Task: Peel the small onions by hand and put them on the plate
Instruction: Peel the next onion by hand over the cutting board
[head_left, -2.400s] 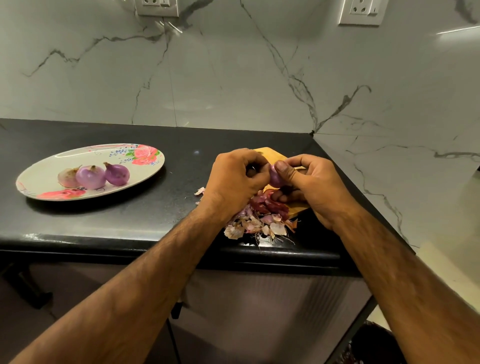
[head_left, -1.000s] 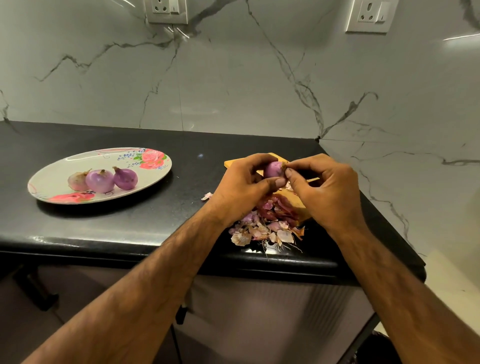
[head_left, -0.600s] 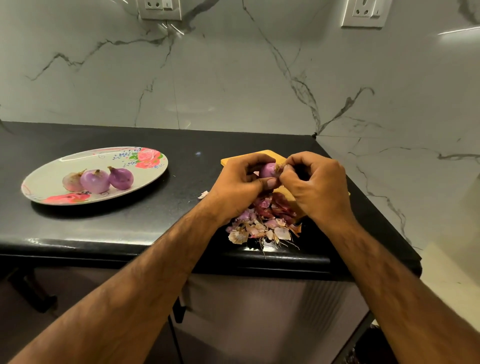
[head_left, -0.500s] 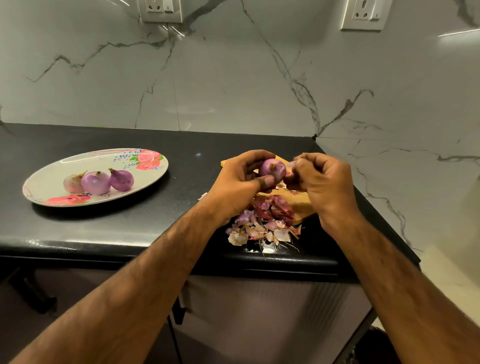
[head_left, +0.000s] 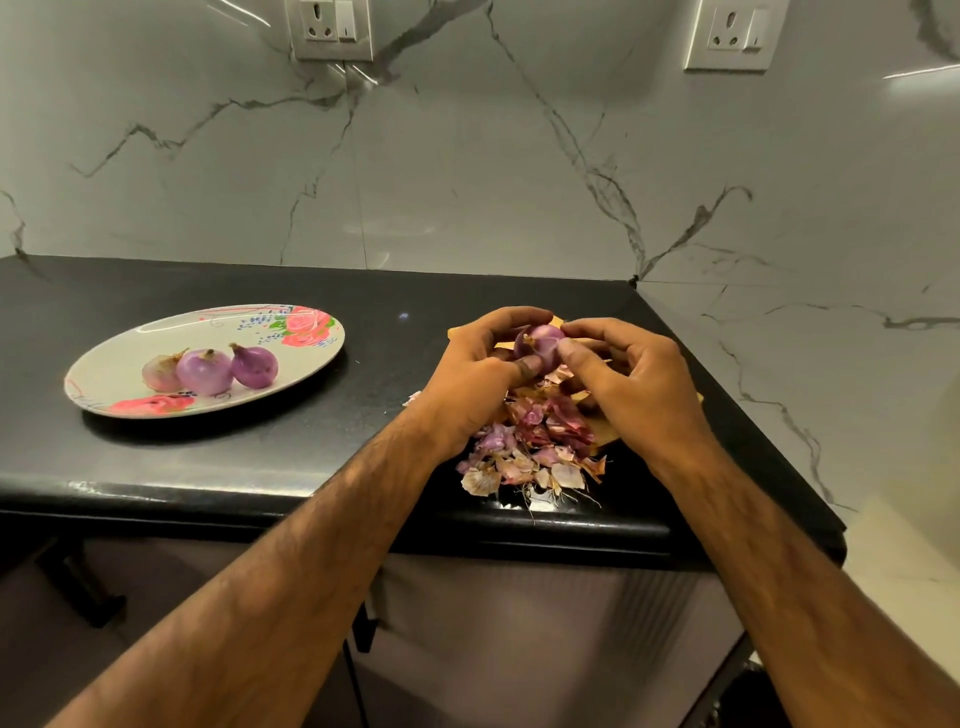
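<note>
Fingers (head_left: 511, 315) of the left hand (head_left: 475, 376) curl over the top of a small onion (head_left: 541, 344), with that hand's thumb pressed against its lower near side. The right hand (head_left: 636, 387) pinches the same onion from the other side, thumb (head_left: 571, 359) on the near face and fingertips on top. The onion is held in the air between both hands, above a yellowish cutting board (head_left: 602, 430) that they mostly hide. It looks purple and glossy, with a brown stem end turned toward the camera; whether dry skin is left on its far side cannot be told. A heap of onion skins (head_left: 527, 457) lies on the board and spills onto the black counter (head_left: 311, 441) close to its front edge. Well to the left on the counter sits an oval flowered plate (head_left: 119, 353) with three peeled onions (head_left: 204, 371) lying side by side, touching. Behind, the marble wall carries two sockets (head_left: 331, 28)
</note>
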